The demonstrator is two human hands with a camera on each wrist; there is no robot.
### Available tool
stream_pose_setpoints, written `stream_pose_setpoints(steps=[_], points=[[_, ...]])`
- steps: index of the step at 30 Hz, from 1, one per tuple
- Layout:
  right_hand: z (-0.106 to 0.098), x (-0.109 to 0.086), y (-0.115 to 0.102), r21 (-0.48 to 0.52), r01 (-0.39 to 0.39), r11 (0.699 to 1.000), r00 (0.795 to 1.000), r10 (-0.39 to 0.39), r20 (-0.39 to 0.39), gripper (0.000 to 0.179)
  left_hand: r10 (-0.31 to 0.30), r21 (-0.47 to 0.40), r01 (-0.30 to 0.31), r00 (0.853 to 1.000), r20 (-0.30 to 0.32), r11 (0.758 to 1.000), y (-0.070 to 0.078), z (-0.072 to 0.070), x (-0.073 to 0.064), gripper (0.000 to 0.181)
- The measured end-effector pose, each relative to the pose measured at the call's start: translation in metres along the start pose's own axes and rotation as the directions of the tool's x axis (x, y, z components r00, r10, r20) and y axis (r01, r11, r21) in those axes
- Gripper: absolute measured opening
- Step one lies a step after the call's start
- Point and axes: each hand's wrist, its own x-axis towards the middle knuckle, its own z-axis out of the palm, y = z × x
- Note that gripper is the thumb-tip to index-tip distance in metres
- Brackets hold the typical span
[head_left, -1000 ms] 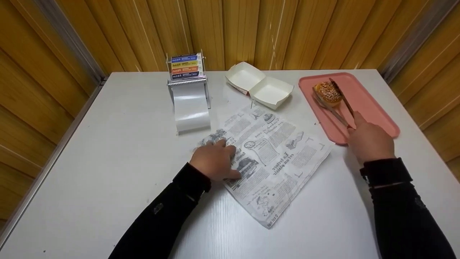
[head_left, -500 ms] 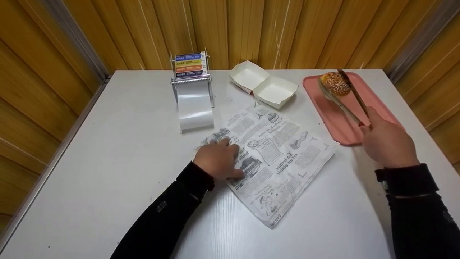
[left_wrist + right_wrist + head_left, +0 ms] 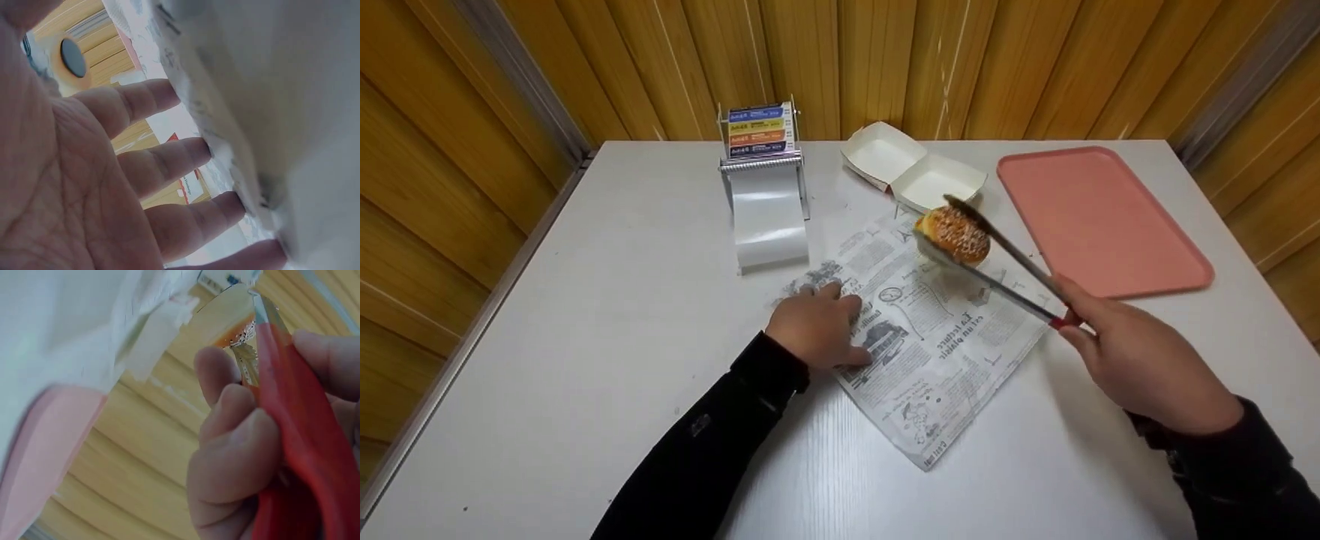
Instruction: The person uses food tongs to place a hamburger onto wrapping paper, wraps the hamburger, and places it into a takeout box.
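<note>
Currently, right hand: this one of the two hands, at the lower right of the frame, is clamped on the tongs, fingers and thumb curled round them; the right wrist view shows its fingers against the red handles.
Left hand: the other one, near the middle of the frame, holds nothing; its fingers are spread and rest on the left corner of the paper. In the left wrist view, the fingertips touch the paper's edge.
Bun: pinched between the tips of the tongs, the seed-topped bun is right of centre, over the upper right part of the paper; whether it touches the paper I cannot tell.
Paper: printed like a newspaper, it lies at a slant on the white surface, a corner pointing toward the bottom of the frame.
Carton: two white trays joined along one side form the carton, top centre, just beyond the paper.
Tray: the pink tray lies at the upper right.
Dispenser: at the upper left of centre stands the dispenser, its white strip hanging toward the viewer.
Sleeves: both are black.
</note>
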Motion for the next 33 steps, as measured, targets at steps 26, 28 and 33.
stream_pose_setpoints(steps=[26,28,33], points=[[0.019,-0.006,-0.009,-0.015,0.127,0.992,0.987,-0.125,0.099,0.074,-0.007,-0.026,0.007,1.000,-0.007,1.000,-0.002,-0.001,0.003,0.079],[0.018,-0.005,-0.009,0.001,0.131,0.991,0.986,-0.130,0.101,0.073,-0.010,-0.026,0.010,1.000,-0.005,1.000,-0.002,-0.001,0.003,0.080],[0.014,-0.004,-0.011,0.044,0.139,0.989,0.986,-0.143,0.088,0.071,-0.007,-0.028,0.007,1.000,-0.008,1.000,-0.002,0.000,0.003,0.080]])
